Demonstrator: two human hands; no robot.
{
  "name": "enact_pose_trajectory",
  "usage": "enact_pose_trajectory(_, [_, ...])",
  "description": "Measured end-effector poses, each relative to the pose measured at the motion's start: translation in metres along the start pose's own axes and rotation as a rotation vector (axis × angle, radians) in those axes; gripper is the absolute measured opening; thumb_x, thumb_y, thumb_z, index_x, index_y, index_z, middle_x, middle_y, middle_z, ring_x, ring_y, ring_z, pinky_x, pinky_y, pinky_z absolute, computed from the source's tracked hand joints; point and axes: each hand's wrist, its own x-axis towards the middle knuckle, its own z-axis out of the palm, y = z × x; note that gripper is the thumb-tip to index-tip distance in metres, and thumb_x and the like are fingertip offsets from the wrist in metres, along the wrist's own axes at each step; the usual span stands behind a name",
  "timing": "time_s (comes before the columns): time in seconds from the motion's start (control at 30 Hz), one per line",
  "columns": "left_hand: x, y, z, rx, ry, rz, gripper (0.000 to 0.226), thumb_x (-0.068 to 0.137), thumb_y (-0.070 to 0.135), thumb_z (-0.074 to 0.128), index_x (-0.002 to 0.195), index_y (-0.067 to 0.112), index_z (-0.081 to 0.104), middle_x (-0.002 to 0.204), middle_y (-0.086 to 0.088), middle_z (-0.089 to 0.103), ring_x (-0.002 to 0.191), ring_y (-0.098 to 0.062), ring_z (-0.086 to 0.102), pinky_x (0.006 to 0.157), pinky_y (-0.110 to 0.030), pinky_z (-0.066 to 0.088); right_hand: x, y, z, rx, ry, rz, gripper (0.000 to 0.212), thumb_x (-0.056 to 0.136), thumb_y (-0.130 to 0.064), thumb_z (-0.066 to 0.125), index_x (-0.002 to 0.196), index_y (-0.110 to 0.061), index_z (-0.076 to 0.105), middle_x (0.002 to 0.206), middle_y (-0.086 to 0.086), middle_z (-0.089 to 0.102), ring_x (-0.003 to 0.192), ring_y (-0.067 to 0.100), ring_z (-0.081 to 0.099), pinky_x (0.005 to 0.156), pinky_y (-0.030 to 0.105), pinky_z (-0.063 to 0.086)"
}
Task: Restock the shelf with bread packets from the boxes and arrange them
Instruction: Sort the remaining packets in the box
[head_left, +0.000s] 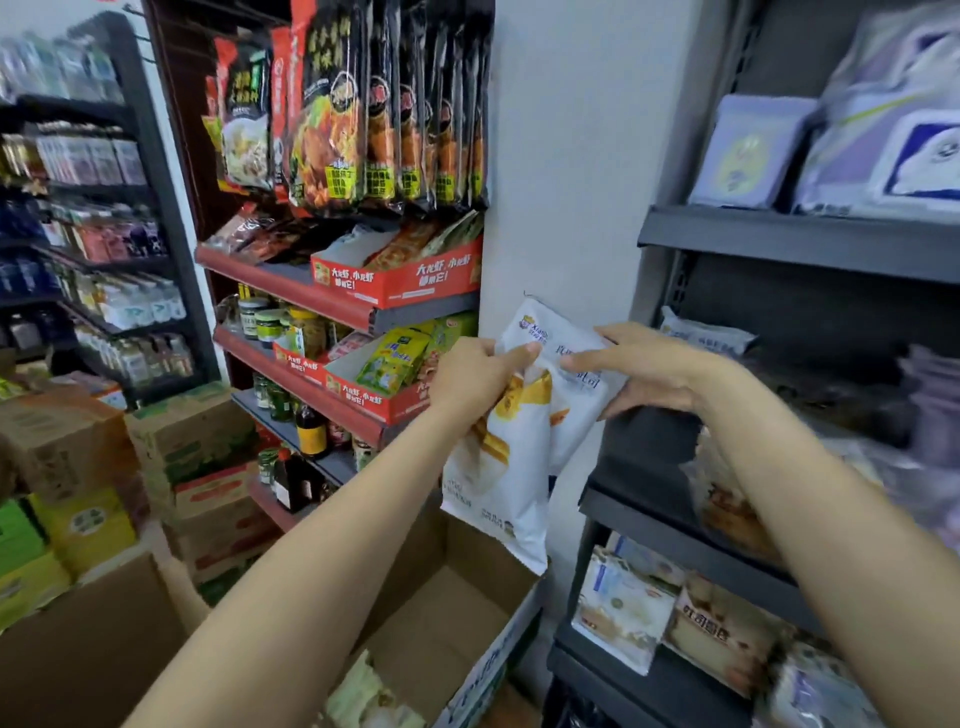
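Note:
Two white bread packets (511, 457) with yellow print hang in the air in front of the white wall, above an open cardboard box (447, 618). My left hand (472, 379) grips their upper left edge, and my right hand (644, 371) pinches the upper right part. The dark grey shelf (675, 530) stands just to the right. It carries more bread packets (722, 629) on its lower level and a white packet (701, 335) further back on the middle level. One packet (369, 696) lies in the bottom of the box.
A red shelf (332, 306) with sauces, jars and snack trays stands left of the wall. Stacked cartons (182, 447) fill the floor at the left. Tissue packs (883, 130) sit on the grey shelf's upper level. A second open carton (88, 649) is at the lower left.

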Motion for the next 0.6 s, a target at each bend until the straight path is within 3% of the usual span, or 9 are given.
enact_pose_trajectory(0.07, [0.012, 0.012, 0.019, 0.002, 0.027, 0.018, 0.044, 0.078, 0.053, 0.065, 0.061, 0.016, 0.051, 0.057, 0.004, 0.048, 0.056, -0.016, 0.047, 0.059, -0.028, 0.034, 0.005, -0.001, -0.015, -0.164, 0.219, -0.027, 0.015, 0.088, -0.012, 0.063, 0.103, -0.01, 0.064, 0.083, 0.005, 0.068, 0.071, 0.019, 0.066, 0.062, 0.034, 0.059])
enact_pose_trajectory(0.13, [0.024, 0.025, 0.037, 0.046, 0.083, 0.033, 0.038, 0.081, 0.053, 0.06, 0.082, 0.015, 0.061, 0.078, 0.004, 0.056, 0.076, -0.016, 0.053, 0.069, -0.029, 0.039, 0.014, 0.001, -0.035, -0.282, 0.436, -0.05, 0.018, 0.089, -0.012, 0.061, 0.106, -0.007, 0.062, 0.08, 0.005, 0.062, 0.064, 0.016, 0.059, 0.05, 0.02, 0.051])
enact_pose_trajectory(0.17, [0.03, 0.032, 0.045, 0.079, 0.109, 0.045, 0.04, 0.083, 0.053, 0.058, 0.096, 0.016, 0.062, 0.089, 0.005, 0.057, 0.086, -0.015, 0.053, 0.074, -0.029, 0.04, 0.02, 0.003, -0.048, -0.347, 0.538, -0.058, 0.022, 0.089, -0.012, 0.061, 0.11, -0.005, 0.061, 0.087, 0.008, 0.062, 0.069, 0.018, 0.058, 0.052, 0.018, 0.046])
enact_pose_trajectory(0.23, [0.04, 0.041, 0.059, 0.131, 0.148, 0.091, 0.042, 0.085, 0.051, 0.056, 0.109, 0.016, 0.059, 0.104, 0.002, 0.06, 0.098, -0.017, 0.055, 0.078, -0.03, 0.04, 0.03, 0.009, -0.075, -0.484, 0.686, -0.054, 0.036, 0.089, -0.014, 0.06, 0.123, -0.005, 0.057, 0.114, 0.014, 0.062, 0.094, 0.023, 0.059, 0.069, 0.022, 0.04])
enact_pose_trajectory(0.33, [0.054, 0.049, 0.075, 0.193, 0.141, 0.158, 0.032, 0.086, 0.044, 0.057, 0.103, 0.017, 0.06, 0.107, -0.002, 0.065, 0.104, -0.023, 0.059, 0.08, -0.032, 0.044, 0.038, 0.021, -0.11, -0.608, 0.686, -0.1, 0.046, 0.089, -0.007, 0.06, 0.133, -0.005, 0.049, 0.135, 0.014, 0.053, 0.12, 0.028, 0.051, 0.091, 0.029, 0.039])
enact_pose_trajectory(0.47, [0.068, 0.053, 0.091, 0.206, 0.134, 0.2, 0.029, 0.089, 0.041, 0.055, 0.099, 0.015, 0.063, 0.102, -0.005, 0.068, 0.1, -0.024, 0.061, 0.074, -0.028, 0.041, 0.054, 0.04, -0.14, -0.654, 0.61, -0.086, 0.038, 0.085, 0.004, 0.061, 0.123, 0.003, 0.056, 0.123, 0.022, 0.059, 0.099, 0.021, 0.053, 0.079, 0.025, 0.036])
enact_pose_trajectory(0.6, [0.08, 0.053, 0.102, 0.204, 0.096, 0.214, 0.033, 0.091, 0.042, 0.054, 0.095, 0.011, 0.066, 0.101, -0.006, 0.068, 0.099, -0.024, 0.06, 0.075, -0.027, 0.04, 0.07, 0.059, -0.155, -0.695, 0.586, -0.077, 0.034, 0.085, 0.004, 0.061, 0.119, 0.001, 0.06, 0.119, 0.019, 0.063, 0.109, 0.031, 0.058, 0.082, 0.03, 0.041])
